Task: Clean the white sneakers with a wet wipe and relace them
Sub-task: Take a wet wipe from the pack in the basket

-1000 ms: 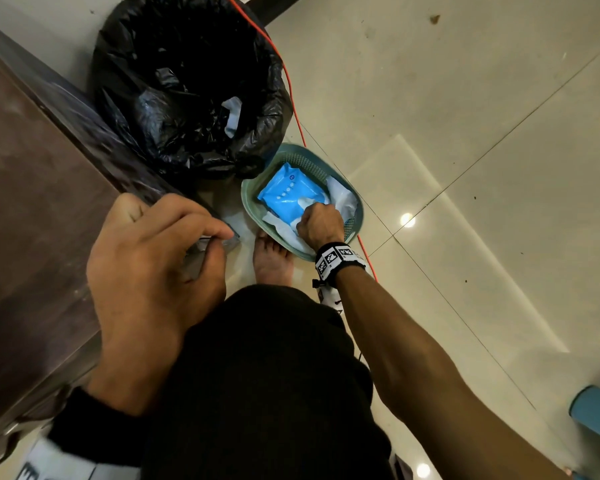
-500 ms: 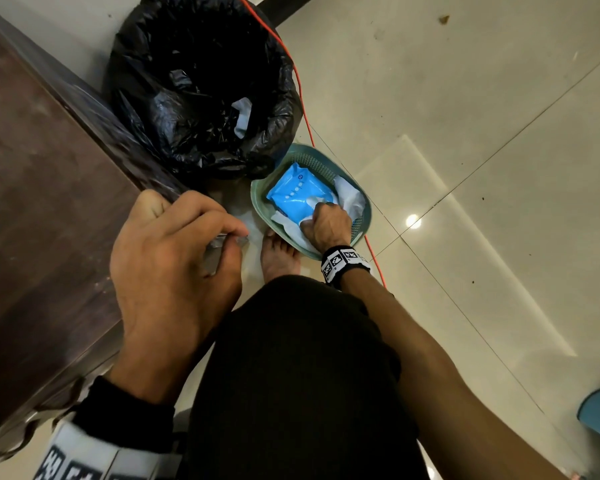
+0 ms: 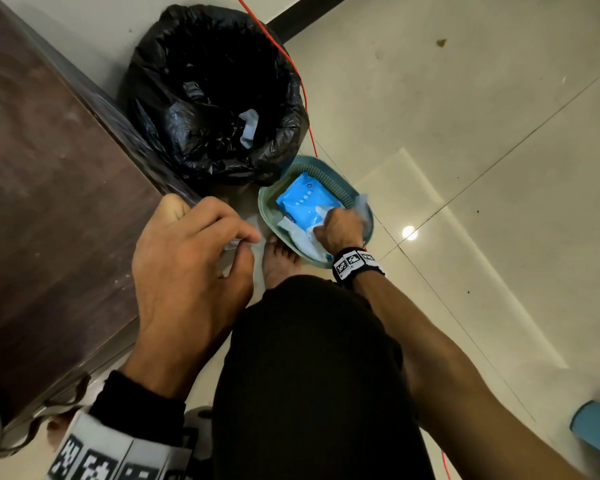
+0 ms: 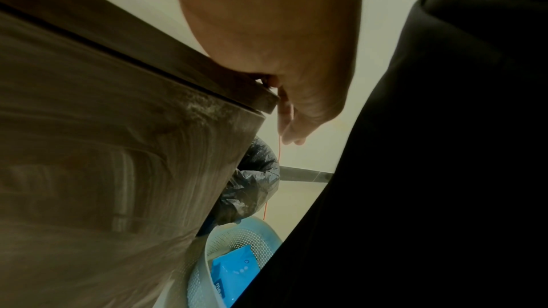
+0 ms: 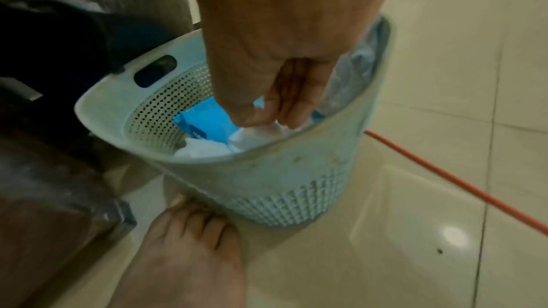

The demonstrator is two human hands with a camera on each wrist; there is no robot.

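Pinching wet wipe, right hand

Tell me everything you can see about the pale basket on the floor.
The basket is pale blue-green plastic with perforated walls, a solid rim and a slot handle. It stands upright on the tiled floor, beside the black bin bag and just ahead of a bare foot. Inside lie a blue wipes pack and white wipes. The right hand reaches in, fingers pinching white material.

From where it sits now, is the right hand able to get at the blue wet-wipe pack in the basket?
Probably yes. The right hand is already down inside the pale blue perforated plastic basket, its fingers pinching white wipe material beside the blue wet-wipe pack; nothing covers the pack.
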